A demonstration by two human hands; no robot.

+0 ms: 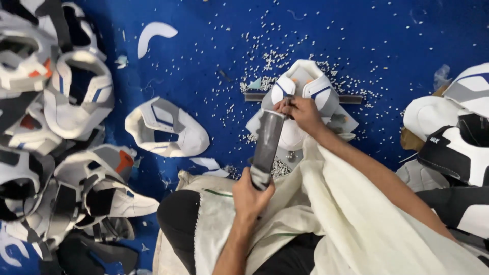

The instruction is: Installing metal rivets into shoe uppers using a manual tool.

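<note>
Left hand (pixel 250 196) gripping flat metal bar (pixel 267 147), right hand (pixel 301 113) pinching shoe upper (pixel 305 84), shoe piles (pixel 61 132) crowding both sides.

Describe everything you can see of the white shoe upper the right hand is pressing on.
The white shoe upper with thin blue lines and a small orange accent lies open on the blue surface, its collar flaps spread to either side. It looks like smooth synthetic leather. The right hand presses on its middle, where the tip of a flat grey metal tool, held by the left hand, meets it. Small white punched bits lie scattered around it.
</note>
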